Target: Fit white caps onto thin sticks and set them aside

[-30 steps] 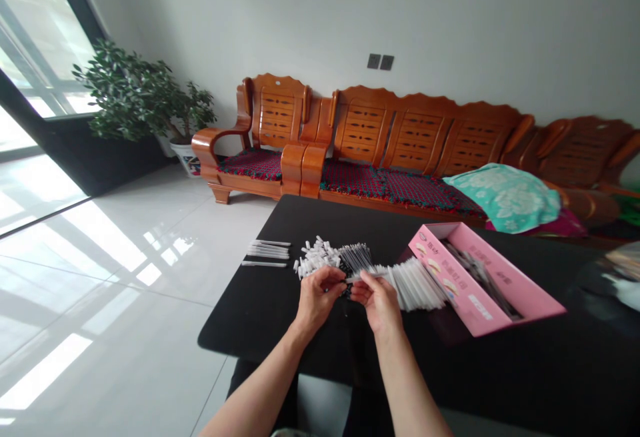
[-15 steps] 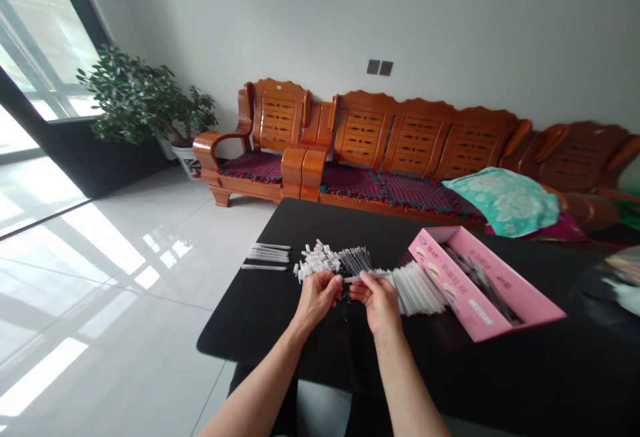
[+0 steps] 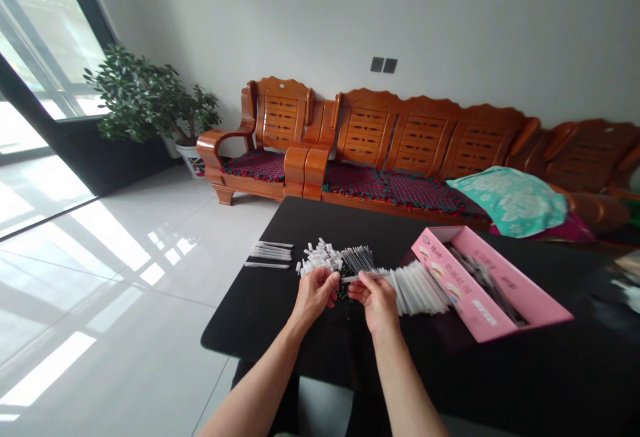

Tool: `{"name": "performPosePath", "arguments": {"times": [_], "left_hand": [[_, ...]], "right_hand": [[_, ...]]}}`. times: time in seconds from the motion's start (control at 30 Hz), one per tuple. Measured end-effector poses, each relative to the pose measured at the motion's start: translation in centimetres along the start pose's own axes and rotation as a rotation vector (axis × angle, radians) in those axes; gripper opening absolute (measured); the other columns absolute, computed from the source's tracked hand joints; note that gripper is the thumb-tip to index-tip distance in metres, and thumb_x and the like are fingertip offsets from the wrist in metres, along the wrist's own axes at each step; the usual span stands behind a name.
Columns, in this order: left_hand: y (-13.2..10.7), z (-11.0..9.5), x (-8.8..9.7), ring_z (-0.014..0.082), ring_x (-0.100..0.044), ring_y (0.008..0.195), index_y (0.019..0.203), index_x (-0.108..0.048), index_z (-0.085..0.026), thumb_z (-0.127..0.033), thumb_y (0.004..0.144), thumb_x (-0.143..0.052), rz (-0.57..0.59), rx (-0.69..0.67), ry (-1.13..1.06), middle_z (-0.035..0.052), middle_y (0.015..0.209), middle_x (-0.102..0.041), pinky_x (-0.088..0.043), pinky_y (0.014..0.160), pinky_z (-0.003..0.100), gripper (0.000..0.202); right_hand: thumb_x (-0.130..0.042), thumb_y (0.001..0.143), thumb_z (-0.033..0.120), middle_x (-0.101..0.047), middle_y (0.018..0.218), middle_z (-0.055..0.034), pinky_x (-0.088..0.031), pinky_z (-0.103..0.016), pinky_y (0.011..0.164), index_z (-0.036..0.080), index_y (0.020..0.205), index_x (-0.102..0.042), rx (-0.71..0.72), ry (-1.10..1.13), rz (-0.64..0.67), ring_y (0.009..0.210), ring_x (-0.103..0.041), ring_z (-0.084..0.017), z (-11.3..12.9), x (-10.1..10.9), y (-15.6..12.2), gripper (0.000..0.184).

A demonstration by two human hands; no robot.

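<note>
Between the thumb and fingers of my right hand (image 3: 376,300) is a slim whitish pen (image 3: 354,279), held nearly level. My left hand (image 3: 315,296) is closed in a pinch at the pen's left end; whatever small thing its fingertips hold is hidden. Just behind my hands lie a heap of white pen caps (image 3: 320,256) and a bundle of dark, thin pen refills (image 3: 358,258). Small black parts (image 3: 344,290) show partly between the hands. A row of translucent white pen barrels (image 3: 419,290) fans out right of my right hand. Several capped pens (image 3: 271,251) lie side by side at the left.
A pink open box (image 3: 475,314) with dark slender things inside stands on the black table (image 3: 250,317) at the right. Clear plastic with something white (image 3: 627,290) lies at the far right. Behind the table runs a wooden sofa (image 3: 370,137) with a turquoise cloth (image 3: 513,200).
The view has shifted slightly, so everything sits a little further right. My hands keep nearly the same hold at the pen, with a small gap showing at its left end.
</note>
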State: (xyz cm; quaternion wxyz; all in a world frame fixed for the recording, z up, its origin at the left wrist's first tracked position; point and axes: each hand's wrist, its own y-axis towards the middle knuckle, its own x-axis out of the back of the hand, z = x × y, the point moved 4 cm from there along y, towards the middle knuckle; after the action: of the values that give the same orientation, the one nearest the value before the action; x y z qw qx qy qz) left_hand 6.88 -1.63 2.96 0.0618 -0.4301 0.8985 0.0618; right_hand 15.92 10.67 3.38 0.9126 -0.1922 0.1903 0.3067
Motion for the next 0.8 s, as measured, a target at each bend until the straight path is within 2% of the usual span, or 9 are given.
{"name": "performPosePath", "arguments": {"times": [0.07, 0.13, 0.3, 0.4, 0.47, 0.6, 0.7, 0.8], "left_hand": [[-0.05, 0.35, -0.03, 0.0096, -0.05, 0.039, 0.067, -0.062, -0.015, -0.056, 0.083, -0.059, 0.019, 0.041, 0.055, 0.0031, 0.056, -0.06, -0.034, 0.032, 0.017, 0.044], [-0.08, 0.58, -0.09, 0.0082, -0.047, 0.036, 0.064, -0.061, -0.015, -0.055, 0.084, -0.058, 0.033, 0.057, 0.083, 0.0024, 0.053, -0.059, -0.03, 0.03, 0.016, 0.045], [0.0, 0.37, -0.14, 0.0101, -0.051, 0.041, 0.07, -0.06, -0.015, -0.046, 0.072, -0.075, 0.006, 0.025, 0.013, -0.0003, 0.052, -0.058, -0.04, 0.037, 0.018, 0.034], [0.0, -0.06, -0.06, 0.0122, -0.055, 0.047, 0.08, -0.062, -0.016, -0.042, 0.065, -0.081, -0.019, -0.007, -0.019, -0.0002, 0.059, -0.061, -0.047, 0.041, 0.021, 0.036], [-0.07, -0.18, 0.04, 0.0127, -0.056, 0.046, 0.08, -0.063, -0.016, -0.048, 0.069, -0.077, -0.037, -0.004, 0.016, 0.0011, 0.061, -0.062, -0.045, 0.039, 0.021, 0.037], [-0.22, 0.27, -0.04, 0.0095, -0.048, 0.036, 0.062, -0.06, -0.015, -0.057, 0.082, -0.059, 0.014, 0.058, 0.109, 0.0019, 0.051, -0.057, -0.033, 0.032, 0.018, 0.047], [-0.14, 0.52, 0.03, 0.0088, -0.049, 0.037, 0.063, -0.058, -0.015, -0.053, 0.079, -0.066, 0.014, 0.03, 0.089, 0.0004, 0.05, -0.056, -0.034, 0.034, 0.017, 0.042], [0.02, 0.52, 0.19, 0.0109, -0.054, 0.043, 0.075, -0.061, -0.014, -0.048, 0.07, -0.076, -0.01, 0.006, 0.063, -0.001, 0.053, -0.057, -0.042, 0.038, 0.018, 0.038]], "right_hand": [[-0.09, 0.053, 0.034, -0.07, 0.056, -0.0042, -0.058, -0.025, 0.043, 0.015, 0.076, -0.06, 0.004, -0.006, 0.003, 0.048, -0.068, -0.019, -0.01, -0.02, -0.06, 0.042], [-0.09, 0.053, 0.034, -0.07, 0.056, -0.004, -0.058, -0.025, 0.043, 0.015, 0.076, -0.06, 0.003, -0.006, -0.001, 0.048, -0.068, -0.019, -0.03, 0.01, -0.09, 0.043], [-0.091, 0.052, 0.034, -0.071, 0.057, -0.0044, -0.058, -0.025, 0.042, 0.015, 0.076, -0.059, 0.002, -0.004, -0.009, 0.047, -0.068, -0.019, 0.0, 0.11, -0.13, 0.044], [-0.09, 0.053, 0.033, -0.071, 0.057, -0.0049, -0.058, -0.025, 0.043, 0.014, 0.076, -0.06, 0.0, -0.006, -0.009, 0.048, -0.068, -0.019, 0.0, 0.15, -0.16, 0.043], [-0.09, 0.053, 0.033, -0.071, 0.057, -0.0059, -0.058, -0.026, 0.043, 0.014, 0.077, -0.06, -0.006, -0.009, -0.006, 0.048, -0.068, -0.02, -0.07, 0.15, -0.17, 0.043], [-0.09, 0.054, 0.032, -0.072, 0.059, -0.0064, -0.058, -0.026, 0.043, 0.014, 0.077, -0.06, -0.005, -0.011, 0.008, 0.049, -0.069, -0.02, -0.25, 0.04, -0.11, 0.042], [-0.09, 0.053, 0.032, -0.072, 0.059, -0.0061, -0.058, -0.025, 0.043, 0.014, 0.076, -0.06, -0.007, -0.009, 0.01, 0.049, -0.068, -0.019, -0.32, -0.02, -0.06, 0.042], [-0.09, 0.052, 0.033, -0.072, 0.058, -0.0065, -0.058, -0.025, 0.043, 0.013, 0.077, -0.06, -0.01, -0.007, 0.002, 0.048, -0.068, -0.019, -0.3, -0.02, -0.06, 0.044]]}}
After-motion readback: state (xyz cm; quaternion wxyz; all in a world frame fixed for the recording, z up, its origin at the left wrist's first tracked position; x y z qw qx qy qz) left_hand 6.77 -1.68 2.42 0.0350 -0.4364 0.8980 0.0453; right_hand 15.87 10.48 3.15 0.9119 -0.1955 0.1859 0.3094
